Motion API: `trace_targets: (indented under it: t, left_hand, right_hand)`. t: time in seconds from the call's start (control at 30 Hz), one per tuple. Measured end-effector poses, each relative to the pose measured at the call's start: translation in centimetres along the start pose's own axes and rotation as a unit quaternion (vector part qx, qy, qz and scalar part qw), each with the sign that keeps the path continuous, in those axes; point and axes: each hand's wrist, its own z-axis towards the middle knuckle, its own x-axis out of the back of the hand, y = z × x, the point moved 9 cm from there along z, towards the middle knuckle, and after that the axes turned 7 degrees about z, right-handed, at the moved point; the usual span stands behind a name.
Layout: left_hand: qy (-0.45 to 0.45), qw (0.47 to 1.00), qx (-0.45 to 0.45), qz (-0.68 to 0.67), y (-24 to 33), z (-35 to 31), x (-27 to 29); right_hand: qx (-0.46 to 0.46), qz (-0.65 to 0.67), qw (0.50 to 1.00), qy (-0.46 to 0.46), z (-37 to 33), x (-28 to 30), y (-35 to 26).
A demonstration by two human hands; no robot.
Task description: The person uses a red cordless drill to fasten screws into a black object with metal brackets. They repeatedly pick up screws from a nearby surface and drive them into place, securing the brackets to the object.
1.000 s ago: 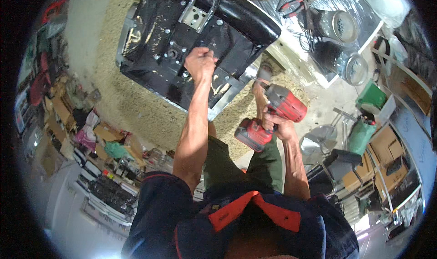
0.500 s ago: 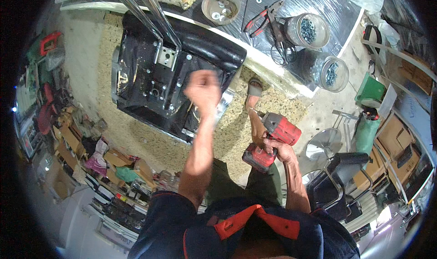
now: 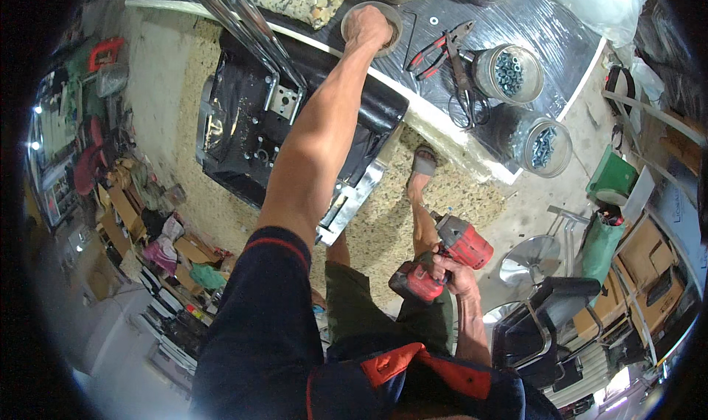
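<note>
- We have our left hand (image 3: 369,28) down in a round tub (image 3: 396,33) on the desk (image 3: 549,36). The fingers are hidden inside it, so we cannot tell whether they are apart or together.
- Our right hand (image 3: 459,276) has its fingers clamped on the grip of a red and black drill (image 3: 466,244), held above our lap, its nose angled up and to the left.
- Before us, just beside the desk, lies a black seat (image 3: 240,158) with its underside up. Our left forearm crosses over it.
- On that underside we see a metal plate (image 3: 285,101) with holes, two bent chrome tubes running from it toward the upper edge of the view, and several bolt heads around.
- Right of the tub, on the desk, we find a thin hex key (image 3: 410,33), a small washer (image 3: 434,20) and red-handled pliers (image 3: 446,42).
- Farther right, two clear jars lie tipped, mouths toward us: one holds nuts (image 3: 509,73), the other bolts (image 3: 543,147).
- To our right stand a black chair (image 3: 553,309) and a green bin (image 3: 612,173).
</note>
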Motion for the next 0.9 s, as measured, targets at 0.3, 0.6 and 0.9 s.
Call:
trace_targets:
  t: [0.3, 0.6, 0.9]
  left_hand:
    - [-0.203, 0.97, 0.078, -0.105, -1.2, 0.4, -3.4]
    - [-0.199, 0.912, -0.055, -0.354, -0.5, -2.7, 2.4]
    - [-0.192, 0.816, -0.01, -0.545, -2.7, -3.1, 3.5]
  right_hand:
    - [0.022, -0.046, 0.999, 0.012, -0.6, 0.2, -1.6]
    - [0.011, -0.022, 1.0, 0.005, 0.0, -0.8, -2.2]
    - [-0.004, -0.063, 0.998, -0.008, 0.9, -2.0, -1.8]
